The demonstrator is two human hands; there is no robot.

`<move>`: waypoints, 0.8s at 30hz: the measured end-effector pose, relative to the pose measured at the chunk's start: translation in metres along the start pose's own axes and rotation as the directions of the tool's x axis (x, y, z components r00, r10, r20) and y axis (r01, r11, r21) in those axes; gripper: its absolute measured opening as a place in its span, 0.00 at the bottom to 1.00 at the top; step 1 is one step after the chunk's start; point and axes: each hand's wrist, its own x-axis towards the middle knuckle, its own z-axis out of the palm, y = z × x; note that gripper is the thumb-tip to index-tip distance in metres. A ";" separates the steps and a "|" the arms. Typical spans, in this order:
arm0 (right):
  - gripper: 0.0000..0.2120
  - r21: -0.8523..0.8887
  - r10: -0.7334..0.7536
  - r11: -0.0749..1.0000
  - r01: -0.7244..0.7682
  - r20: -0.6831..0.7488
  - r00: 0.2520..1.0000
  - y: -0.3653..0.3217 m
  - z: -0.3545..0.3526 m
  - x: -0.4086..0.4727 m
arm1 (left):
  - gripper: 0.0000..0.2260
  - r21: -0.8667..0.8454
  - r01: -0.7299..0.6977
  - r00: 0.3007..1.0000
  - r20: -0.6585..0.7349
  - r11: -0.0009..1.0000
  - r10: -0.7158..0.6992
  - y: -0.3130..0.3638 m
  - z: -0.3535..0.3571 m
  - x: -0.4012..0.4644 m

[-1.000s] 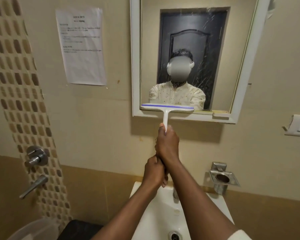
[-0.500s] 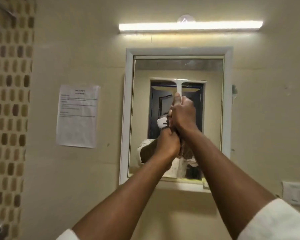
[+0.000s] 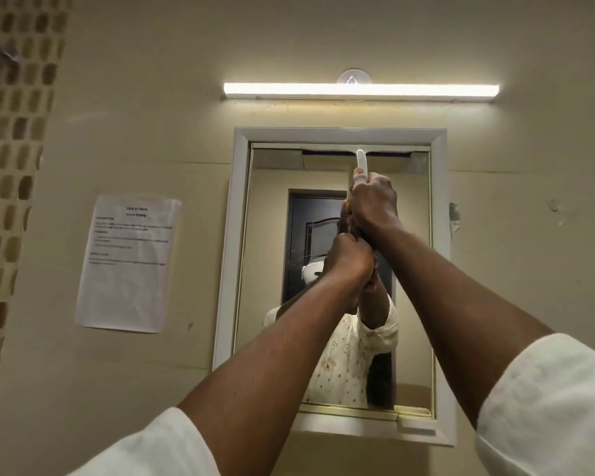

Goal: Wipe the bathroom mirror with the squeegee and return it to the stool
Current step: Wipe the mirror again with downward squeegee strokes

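Observation:
A white-framed bathroom mirror [image 3: 272,235] hangs on the beige wall. The white squeegee [image 3: 361,161] stands upright against the glass, its blade lying along the mirror's top edge. My right hand [image 3: 371,204] grips the handle high up, just below the blade's neck. My left hand [image 3: 349,262] is curled round the lower end of the handle, directly under the right hand. Both arms reach up in front of the glass and hide its middle. The stool is out of view.
A lit tube light [image 3: 359,91] runs above the mirror. A printed paper sheet [image 3: 128,262] is stuck to the wall left of the mirror. Brown mosaic tiles [image 3: 11,166] line the far left. A reflected dark door shows in the glass.
The squeegee has gone from the mirror's bottom edge up to its top edge, both hands still on the handle. The view has tilted upward, so the sink and taps dropped out of sight.

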 end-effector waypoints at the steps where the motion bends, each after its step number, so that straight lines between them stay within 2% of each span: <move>1: 0.18 -0.018 -0.020 1.000 0.020 -0.001 1.000 0.003 0.000 0.001 | 0.14 0.006 0.006 1.000 -0.006 1.000 -0.006 -0.003 0.002 0.002; 4: 0.17 -0.034 -0.057 0.998 0.056 -0.013 0.998 0.011 0.001 0.001 | 0.15 -0.001 0.006 0.999 -0.035 1.000 -0.006 -0.011 0.007 0.004; 11: 0.16 -0.083 -0.034 0.996 0.032 -0.017 0.999 0.019 0.001 -0.007 | 0.15 -0.038 0.011 0.999 -0.052 0.999 -0.013 -0.019 0.012 -0.006; 16: 0.16 -0.120 -0.070 0.990 0.072 0.016 0.997 0.031 -0.005 -0.026 | 0.14 -0.088 0.071 0.996 -0.047 0.994 -0.076 -0.031 0.021 -0.029; 21: 0.19 -0.137 -0.032 0.990 0.035 0.028 0.999 0.049 -0.008 -0.056 | 0.13 -0.095 0.094 0.994 -0.049 0.991 -0.099 -0.054 0.026 -0.055; 24: 0.19 -0.157 -0.007 0.988 0.010 0.019 1.000 0.060 -0.009 -0.075 | 0.15 -0.129 0.173 0.985 -0.005 0.976 -0.175 -0.068 0.024 -0.072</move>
